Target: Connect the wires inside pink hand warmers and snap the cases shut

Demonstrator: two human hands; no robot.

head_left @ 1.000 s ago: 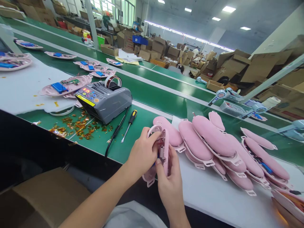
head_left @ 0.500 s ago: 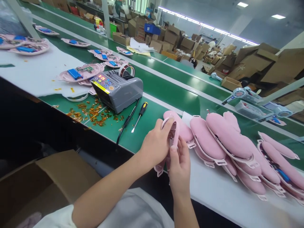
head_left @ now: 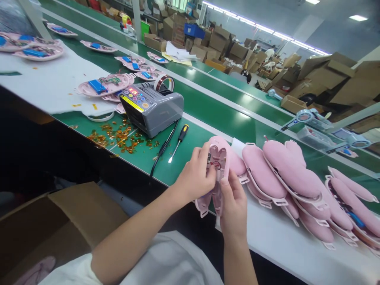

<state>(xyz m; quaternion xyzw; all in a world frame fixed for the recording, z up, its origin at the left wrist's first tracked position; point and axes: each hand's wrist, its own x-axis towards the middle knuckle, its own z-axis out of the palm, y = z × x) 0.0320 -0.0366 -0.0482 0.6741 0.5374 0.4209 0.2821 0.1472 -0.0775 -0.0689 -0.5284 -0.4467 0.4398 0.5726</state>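
Between my two hands is a pink plastic casing (head_left: pixel 219 156), parted like a clam, with thin red wires and small parts inside. My left hand (head_left: pixel 194 174) grips its left half, the thumb reaching into the opening. The fingers of my right hand (head_left: pixel 234 202) are wrapped round the right half from below, thumb on its edge. A pink casing (head_left: pixel 234 156) lies just behind the held one. To the right, closed pink casings (head_left: pixel 264 172) are piled, overlapping. Part of the held casing's inside is hidden by my left fingers.
A grey tape dispenser (head_left: pixel 152 109) stands left of my hands, beside a screwdriver (head_left: pixel 178 143) and a black cable (head_left: pixel 164 148). Amber tape scraps (head_left: pixel 120 136) litter the green bench. Opened casings with blue batteries (head_left: pixel 97 86) lie farther left. A cardboard box (head_left: pixel 86 209) sits below the edge.
The held casing has been turned and its halves spread, so its wired inside now faces me. My left thumb has moved into the opening. The view has shifted slightly.
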